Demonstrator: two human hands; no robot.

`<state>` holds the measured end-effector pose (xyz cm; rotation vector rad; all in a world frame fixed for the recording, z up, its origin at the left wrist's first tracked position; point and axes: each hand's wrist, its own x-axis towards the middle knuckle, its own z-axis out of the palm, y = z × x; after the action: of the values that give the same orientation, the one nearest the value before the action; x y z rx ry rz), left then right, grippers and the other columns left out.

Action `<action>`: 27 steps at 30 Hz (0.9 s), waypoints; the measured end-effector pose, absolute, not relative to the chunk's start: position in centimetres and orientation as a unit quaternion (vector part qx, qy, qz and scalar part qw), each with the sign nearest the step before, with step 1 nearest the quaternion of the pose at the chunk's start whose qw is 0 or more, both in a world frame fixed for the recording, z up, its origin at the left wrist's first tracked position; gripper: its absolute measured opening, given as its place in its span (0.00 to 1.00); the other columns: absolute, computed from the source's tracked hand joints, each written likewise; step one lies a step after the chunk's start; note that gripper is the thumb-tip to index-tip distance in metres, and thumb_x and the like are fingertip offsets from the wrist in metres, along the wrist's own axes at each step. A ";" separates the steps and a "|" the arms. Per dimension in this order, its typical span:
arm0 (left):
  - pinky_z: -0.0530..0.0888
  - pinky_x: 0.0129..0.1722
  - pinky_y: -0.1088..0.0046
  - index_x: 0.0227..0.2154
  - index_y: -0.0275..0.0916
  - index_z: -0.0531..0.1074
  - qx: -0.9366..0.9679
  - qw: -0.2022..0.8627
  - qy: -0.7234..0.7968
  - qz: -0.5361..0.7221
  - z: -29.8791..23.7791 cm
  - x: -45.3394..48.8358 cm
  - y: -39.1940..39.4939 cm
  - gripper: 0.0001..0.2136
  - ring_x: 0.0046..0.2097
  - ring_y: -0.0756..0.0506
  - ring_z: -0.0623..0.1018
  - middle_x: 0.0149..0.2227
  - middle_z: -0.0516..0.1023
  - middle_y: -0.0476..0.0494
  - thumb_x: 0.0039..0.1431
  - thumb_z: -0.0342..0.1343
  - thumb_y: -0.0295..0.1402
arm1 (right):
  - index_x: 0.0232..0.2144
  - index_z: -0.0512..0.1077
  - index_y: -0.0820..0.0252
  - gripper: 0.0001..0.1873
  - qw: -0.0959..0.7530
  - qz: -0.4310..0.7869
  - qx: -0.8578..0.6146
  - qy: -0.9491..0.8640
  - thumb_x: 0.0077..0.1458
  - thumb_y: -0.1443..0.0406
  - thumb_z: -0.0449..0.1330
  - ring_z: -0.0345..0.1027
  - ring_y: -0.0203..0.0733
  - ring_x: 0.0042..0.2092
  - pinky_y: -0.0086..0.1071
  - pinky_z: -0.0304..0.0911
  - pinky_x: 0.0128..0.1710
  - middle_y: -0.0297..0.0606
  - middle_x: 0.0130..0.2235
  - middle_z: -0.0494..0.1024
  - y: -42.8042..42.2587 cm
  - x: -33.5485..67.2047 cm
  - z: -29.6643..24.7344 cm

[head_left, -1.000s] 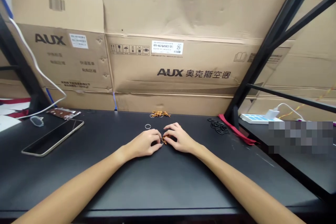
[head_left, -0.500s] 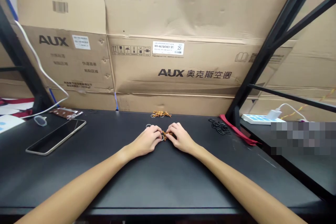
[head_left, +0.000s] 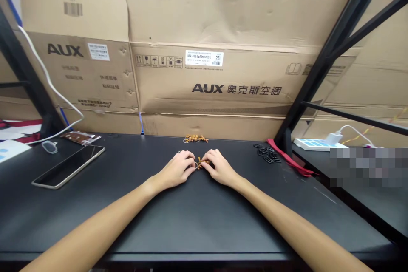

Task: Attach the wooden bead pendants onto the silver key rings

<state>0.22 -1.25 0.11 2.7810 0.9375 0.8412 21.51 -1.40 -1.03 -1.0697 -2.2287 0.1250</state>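
Both my hands rest on the black table (head_left: 197, 221), fingertips meeting at its middle. My left hand (head_left: 177, 169) and my right hand (head_left: 219, 167) are both closed in a pinch on a small string of brown wooden beads (head_left: 199, 163) held between them. A thin metal ring (head_left: 180, 152) lies on the table just behind my left hand, partly hidden by its knuckles. A second small pile of brown beads (head_left: 195, 138) lies farther back, against the cardboard.
Large AUX cardboard boxes (head_left: 216, 72) wall off the back. A phone (head_left: 69, 165), a small clear case (head_left: 49, 146) and a bead packet (head_left: 80, 137) lie at left. Black rubber rings (head_left: 267, 153) and a red strap (head_left: 288, 159) lie right, by a black rack post (head_left: 321, 59). A power strip (head_left: 314, 143) sits beyond.
Both hands have slid a little away from me with the beads, so my left hand now partly covers the metal ring. The view shifted slightly.
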 end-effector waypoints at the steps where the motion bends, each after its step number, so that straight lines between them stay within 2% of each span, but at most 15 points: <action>1: 0.68 0.50 0.63 0.31 0.39 0.72 0.909 0.041 0.310 0.275 0.1 0.2 -1.3 0.07 0.46 0.44 0.70 0.44 0.70 0.42 0.61 0.50 0.32 | 0.32 0.69 0.58 0.08 0.328 0.056 -0.400 -0.854 0.61 0.63 0.53 0.61 0.42 0.39 0.37 0.59 0.42 0.39 0.36 0.71 -1.5 21.5 -1.0; 4: 0.67 0.50 0.62 0.31 0.39 0.72 0.909 0.034 0.312 0.276 0.1 0.2 -1.4 0.06 0.46 0.43 0.70 0.44 0.70 0.43 0.60 0.52 0.33 | 0.33 0.69 0.58 0.08 0.324 0.081 -0.367 -0.868 0.62 0.62 0.52 0.61 0.41 0.39 0.37 0.59 0.44 0.39 0.37 0.71 -1.8 21.2 -0.8; 7: 0.68 0.50 0.64 0.31 0.39 0.72 0.912 0.037 0.301 0.277 0.1 0.3 -1.4 0.08 0.46 0.44 0.70 0.43 0.70 0.42 0.62 0.49 0.31 | 0.33 0.69 0.57 0.09 0.318 0.091 -0.354 -0.875 0.62 0.63 0.51 0.62 0.40 0.39 0.38 0.58 0.45 0.38 0.37 0.71 -2.0 21.0 -0.7; 14: 0.68 0.50 0.64 0.31 0.39 0.71 0.918 0.053 0.289 0.266 0.2 0.2 -1.1 0.08 0.46 0.44 0.70 0.44 0.69 0.42 0.63 0.48 0.30 | 0.31 0.69 0.58 0.07 0.337 0.058 -0.412 -0.844 0.60 0.64 0.54 0.60 0.42 0.39 0.38 0.59 0.42 0.39 0.35 0.72 -1.2 21.6 -1.2; 21: 0.68 0.50 0.64 0.31 0.39 0.71 0.915 0.057 0.293 0.272 0.1 0.2 -1.4 0.05 0.46 0.44 0.69 0.44 0.69 0.43 0.60 0.53 0.33 | 0.33 0.68 0.58 0.07 0.339 0.097 -0.345 -0.870 0.62 0.63 0.53 0.61 0.39 0.37 0.36 0.58 0.43 0.37 0.35 0.71 -1.8 21.1 -0.9; 27: 0.68 0.50 0.65 0.31 0.39 0.71 0.914 0.054 0.281 0.288 0.0 0.2 -1.2 0.08 0.45 0.45 0.70 0.44 0.70 0.43 0.62 0.48 0.29 | 0.31 0.69 0.58 0.08 0.346 0.065 -0.398 -0.847 0.60 0.64 0.53 0.60 0.42 0.38 0.37 0.59 0.41 0.39 0.35 0.72 -1.1 21.3 -1.4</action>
<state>0.23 -1.18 0.01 2.7772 0.8526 0.8765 21.30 -1.07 -1.43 -1.0323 -2.1995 0.1677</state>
